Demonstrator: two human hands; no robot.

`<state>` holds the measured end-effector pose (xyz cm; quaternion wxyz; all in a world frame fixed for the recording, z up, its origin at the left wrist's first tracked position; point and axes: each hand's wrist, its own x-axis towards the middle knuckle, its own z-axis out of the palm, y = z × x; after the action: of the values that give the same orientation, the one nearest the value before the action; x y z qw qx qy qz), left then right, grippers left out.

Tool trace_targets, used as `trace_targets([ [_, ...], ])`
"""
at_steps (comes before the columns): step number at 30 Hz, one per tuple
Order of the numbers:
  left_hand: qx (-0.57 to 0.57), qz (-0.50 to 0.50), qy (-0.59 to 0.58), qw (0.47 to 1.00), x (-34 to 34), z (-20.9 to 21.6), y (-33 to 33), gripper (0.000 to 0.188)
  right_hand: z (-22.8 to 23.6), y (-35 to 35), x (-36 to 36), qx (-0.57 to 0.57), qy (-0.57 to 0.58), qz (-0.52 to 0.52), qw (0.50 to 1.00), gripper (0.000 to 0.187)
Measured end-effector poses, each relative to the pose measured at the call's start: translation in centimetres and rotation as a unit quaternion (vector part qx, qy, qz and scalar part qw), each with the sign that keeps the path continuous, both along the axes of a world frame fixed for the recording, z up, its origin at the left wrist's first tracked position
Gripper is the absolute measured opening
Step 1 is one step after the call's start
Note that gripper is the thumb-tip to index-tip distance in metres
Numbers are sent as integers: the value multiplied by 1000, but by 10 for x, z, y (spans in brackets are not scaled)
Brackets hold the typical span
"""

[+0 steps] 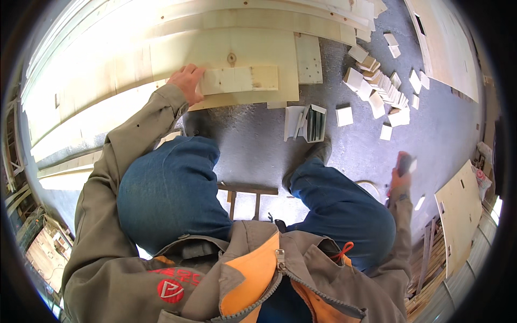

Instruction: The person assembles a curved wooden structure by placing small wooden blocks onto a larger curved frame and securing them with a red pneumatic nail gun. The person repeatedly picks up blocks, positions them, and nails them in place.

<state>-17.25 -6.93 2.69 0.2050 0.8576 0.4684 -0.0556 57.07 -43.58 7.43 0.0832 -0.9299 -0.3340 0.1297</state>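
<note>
Outer layer: 1 grey-brown jacket (199,309) with 2 long sleeves; the left sleeve (116,172) carries 1 small dark spot (138,125). Collar (256,234): grey-brown, with orange lining (253,266) showing at the opening. Fastener: 1 zip with coarse grey teeth and a metal pull (280,260). Chest marking, left side: 1 round red badge (170,290) bearing a pale angular mark, with red lettering (177,273) above. Right side: 1 red cord loop (346,248). Inner layer: dark blue shirt (283,306). Legs: blue jeans (167,188). Right foot: dark shoe (320,152). Left hand (187,83) and right hand (399,172): bare.
</note>
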Motion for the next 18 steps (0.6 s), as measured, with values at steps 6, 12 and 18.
trace_targets([
  [6, 11, -13, -14, 1000, 2, 15, 9, 76, -123, -43, -51, -18, 43, -76, 996, 36],
  [12, 11, -82, 8, 997, 16, 14, 24, 67, -174, -39, -77, -104, -41, -173, 979, 31],
  [18, 32, -78, -55, 995, -18, 29, 5, 70, -191, 11, -131, -23, 58, -202, 977, 68],
])
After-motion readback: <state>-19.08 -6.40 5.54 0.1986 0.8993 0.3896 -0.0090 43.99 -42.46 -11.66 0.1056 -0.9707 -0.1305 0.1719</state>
